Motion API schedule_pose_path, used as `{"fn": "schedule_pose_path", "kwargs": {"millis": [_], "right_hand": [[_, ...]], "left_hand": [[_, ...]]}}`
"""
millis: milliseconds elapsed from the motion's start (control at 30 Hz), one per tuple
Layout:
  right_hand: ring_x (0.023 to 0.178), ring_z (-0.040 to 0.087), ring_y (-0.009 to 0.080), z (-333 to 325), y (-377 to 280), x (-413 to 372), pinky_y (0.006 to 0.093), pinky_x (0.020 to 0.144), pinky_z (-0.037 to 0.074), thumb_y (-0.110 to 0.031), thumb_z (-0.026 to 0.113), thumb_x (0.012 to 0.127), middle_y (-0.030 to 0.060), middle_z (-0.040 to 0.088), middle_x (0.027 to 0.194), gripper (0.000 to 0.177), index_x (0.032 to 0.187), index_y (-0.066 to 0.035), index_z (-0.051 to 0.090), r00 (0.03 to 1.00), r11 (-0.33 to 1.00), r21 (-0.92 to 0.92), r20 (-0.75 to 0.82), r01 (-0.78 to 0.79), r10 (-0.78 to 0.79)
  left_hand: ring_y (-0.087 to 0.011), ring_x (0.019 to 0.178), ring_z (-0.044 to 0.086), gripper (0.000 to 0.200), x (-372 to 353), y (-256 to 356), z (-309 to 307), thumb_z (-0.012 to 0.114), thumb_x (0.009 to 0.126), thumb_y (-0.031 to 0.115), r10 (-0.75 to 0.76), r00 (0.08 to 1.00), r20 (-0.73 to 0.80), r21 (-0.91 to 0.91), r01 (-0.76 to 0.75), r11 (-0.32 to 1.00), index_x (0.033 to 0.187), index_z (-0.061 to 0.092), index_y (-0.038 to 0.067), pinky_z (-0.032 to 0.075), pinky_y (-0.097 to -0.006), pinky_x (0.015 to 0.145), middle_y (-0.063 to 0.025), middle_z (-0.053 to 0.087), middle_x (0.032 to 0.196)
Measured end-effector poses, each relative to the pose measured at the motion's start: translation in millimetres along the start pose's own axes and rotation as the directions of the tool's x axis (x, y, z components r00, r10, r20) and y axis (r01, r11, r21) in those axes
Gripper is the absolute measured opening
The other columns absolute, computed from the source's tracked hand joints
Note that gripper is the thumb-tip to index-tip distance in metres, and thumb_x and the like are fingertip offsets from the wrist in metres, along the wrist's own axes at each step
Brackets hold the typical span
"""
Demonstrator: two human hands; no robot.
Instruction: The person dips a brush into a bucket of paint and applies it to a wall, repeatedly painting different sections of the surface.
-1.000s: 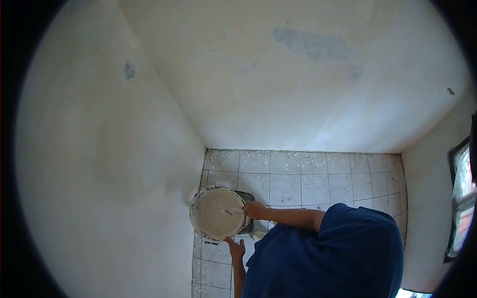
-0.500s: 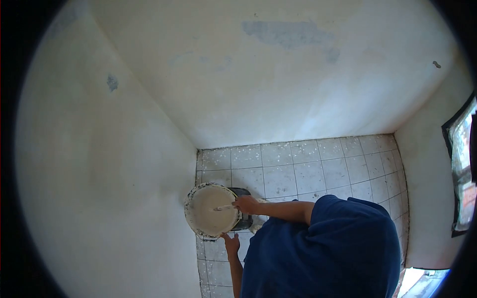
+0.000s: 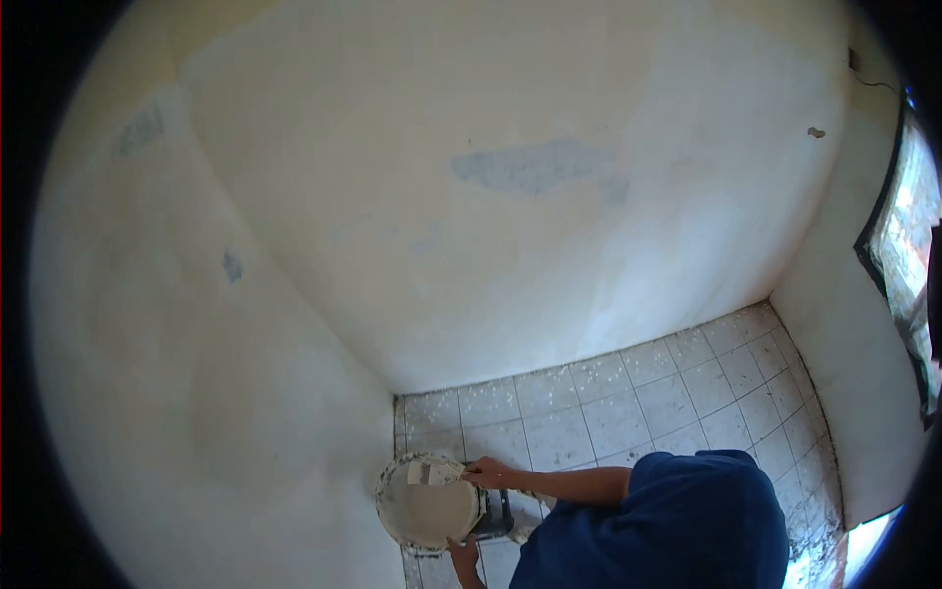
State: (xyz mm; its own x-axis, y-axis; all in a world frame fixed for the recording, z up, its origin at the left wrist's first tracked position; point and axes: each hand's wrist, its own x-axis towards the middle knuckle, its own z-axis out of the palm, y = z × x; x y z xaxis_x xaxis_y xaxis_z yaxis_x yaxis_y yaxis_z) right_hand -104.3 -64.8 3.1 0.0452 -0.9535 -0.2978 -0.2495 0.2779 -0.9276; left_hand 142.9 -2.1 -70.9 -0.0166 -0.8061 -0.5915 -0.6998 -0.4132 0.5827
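Note:
A round bucket (image 3: 381,525) of smooth beige paint (image 3: 440,512) stands on the floor by the left wall, its rim smeared with dried paint. My right hand (image 3: 489,474) is closed on a paint-coated flat paintbrush (image 3: 432,474), whose broad face lies over the far part of the bucket opening. At the near rim, my left hand (image 3: 463,558) grips the bucket's edge, its fingers partly hidden. A dark container (image 3: 497,512) sits right beside the bucket, partly behind my right forearm.
Pale walls meet in a corner; the far wall (image 3: 392,294) has a grey patch (image 3: 535,167). Splattered tiles (image 3: 613,412) cover the floor. My blue shirt (image 3: 677,520) fills the lower right. A plastic-covered window (image 3: 908,226) is at the right.
The view has tilted up, so the bucket sits lower in the picture. The paintbrush has moved from the middle of the paint toward the far rim and turned its broad face up.

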Motion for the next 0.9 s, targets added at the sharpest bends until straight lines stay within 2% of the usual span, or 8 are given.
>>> {"fn": "schedule_pose_path", "kwargs": {"millis": [133,233,300,433,567,667,767,900], "right_hand": [[0.066,0.052,0.0072,-62,-41,-24,0.0258,0.059,0.044,-0.036,0.058,0.09,-0.0006,0.064,0.078,0.036,0.107,-0.006,0.067,0.989,0.966,0.251,-0.119,-0.061,0.093],[0.072,0.054,0.008,-124,-52,-40,0.0245,0.063,0.045,-0.035,0.058,0.09,0.001,0.062,0.081,0.035,0.106,-0.006,0.067,0.961,0.895,0.444,-0.266,0.048,0.08],[0.068,0.053,0.0083,-177,-62,-55,0.0245,0.061,0.044,-0.031,0.058,0.091,0.0006,0.06,0.08,0.03,0.103,-0.005,0.065,0.919,0.808,0.576,-0.374,0.123,0.126],[0.06,0.049,0.0069,-288,-92,-107,0.0237,0.054,0.043,-0.028,0.055,0.093,-0.0004,0.056,0.073,0.024,0.094,-0.004,0.062,0.779,0.727,0.527,-0.627,0.44,-0.017],[0.058,0.046,0.0058,-404,-127,-156,0.021,0.047,0.039,-0.02,0.051,0.094,0.0005,0.053,0.073,0.023,0.099,0.001,0.057,0.617,0.733,0.372,-0.782,0.569,-0.083],[0.056,0.045,0.0056,-481,-150,-187,0.0212,0.046,0.038,-0.019,0.051,0.094,0.001,0.051,0.072,0.026,0.108,0.002,0.054,0.514,0.73,0.254,-0.844,0.635,-0.154],[0.053,0.044,0.0064,-543,-161,-210,0.0215,0.046,0.036,-0.018,0.05,0.094,0.0007,0.05,0.07,0.02,0.098,0.001,0.055,0.436,0.752,0.136,-0.874,0.645,-0.215],[0.053,0.046,0.0078,-602,-167,-225,0.0225,0.043,0.036,-0.016,0.05,0.093,0.0022,0.052,0.069,0.018,0.094,0.001,0.056,0.386,0.767,0.071,-0.891,0.638,-0.239]], "left_hand": [[-0.0393,0.125,0.041,0.075,-17,64,-11,0.064,0.078,0.03,0.079,0.988,-0.136,-0.078,-0.09,0.993,0.133,0.032,-0.009,0.033,-0.0393,0.103,-0.0306,0.043,0.131],[-0.0372,0.117,0.049,0.069,-2,92,-7,0.064,0.08,0.026,0.192,0.98,-0.059,-0.162,-0.199,0.967,0.133,0.034,-0.006,0.038,-0.0398,0.097,-0.0285,0.05,0.125],[-0.0342,0.112,0.053,0.067,-32,156,-11,0.063,0.08,0.025,0.225,0.974,-0.008,-0.222,-0.222,0.95,0.133,0.035,-0.004,0.041,-0.0389,0.094,-0.0266,0.053,0.121],[-0.0295,0.109,0.055,0.064,-24,227,21,0.063,0.082,0.022,0.35,0.935,0.064,-0.175,-0.335,0.926,0.134,0.034,-0.001,0.043,-0.0366,0.091,-0.0232,0.055,0.119],[-0.0278,0.109,0.055,0.059,16,291,79,0.063,0.084,0.02,0.584,0.798,0.151,-0.278,-0.533,0.799,0.132,0.037,-0.001,0.043,-0.0356,0.093,-0.022,0.054,0.12],[-0.0273,0.11,0.056,0.055,6,391,115,0.065,0.085,0.021,0.708,0.681,0.186,-0.217,-0.675,0.706,0.13,0.041,-0.001,0.043,-0.0361,0.094,-0.0205,0.054,0.121],[-0.0277,0.11,0.056,0.053,-34,502,139,0.065,0.086,0.021,0.797,0.564,0.216,-0.139,-0.79,0.597,0.129,0.042,0.0,0.046,-0.0364,0.091,-0.0178,0.056,0.12],[-0.0252,0.113,0.054,0.049,-53,597,166,0.062,0.088,0.028,0.927,0.338,0.163,-0.289,-0.882,0.373,0.13,0.045,0.006,0.05,-0.0371,0.086,-0.0123,0.054,0.125]]}}
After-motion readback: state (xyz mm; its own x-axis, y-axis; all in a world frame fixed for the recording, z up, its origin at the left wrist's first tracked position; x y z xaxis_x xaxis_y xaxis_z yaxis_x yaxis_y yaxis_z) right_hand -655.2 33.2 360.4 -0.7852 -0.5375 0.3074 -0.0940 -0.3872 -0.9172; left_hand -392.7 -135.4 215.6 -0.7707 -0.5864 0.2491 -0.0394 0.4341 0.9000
